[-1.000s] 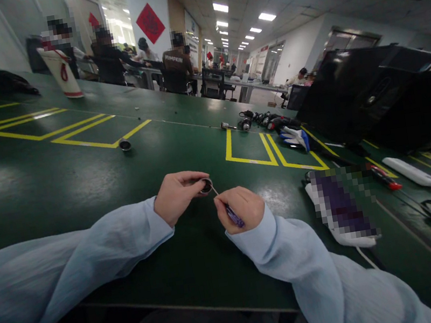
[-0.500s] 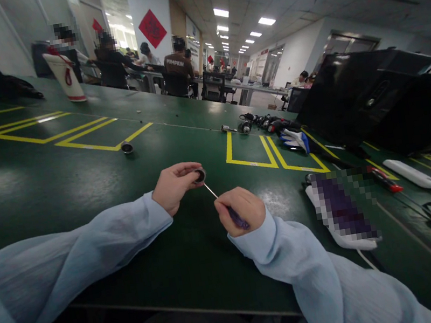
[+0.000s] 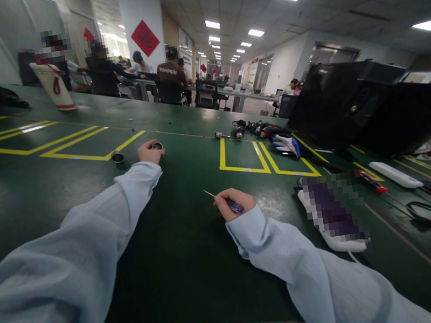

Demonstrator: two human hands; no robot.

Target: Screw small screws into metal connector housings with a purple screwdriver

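My left hand is stretched far out over the green table and pinches a small dark metal ring at its fingertips. Just left of that hand a similar small metal ring part lies on the table by a yellow line. My right hand rests closer to me, closed around a purple-handled screwdriver whose thin shaft points up and left.
A white device with a blurred purple face lies right of my right hand. Tools and gloves sit farther back, dark cases at right, cables at far right. A white cup and seated people are across the table.
My left hand has moved away from the screwdriver tip and reached forward-left with the ring, close to the other ring part. My right hand stays put holding the screwdriver.
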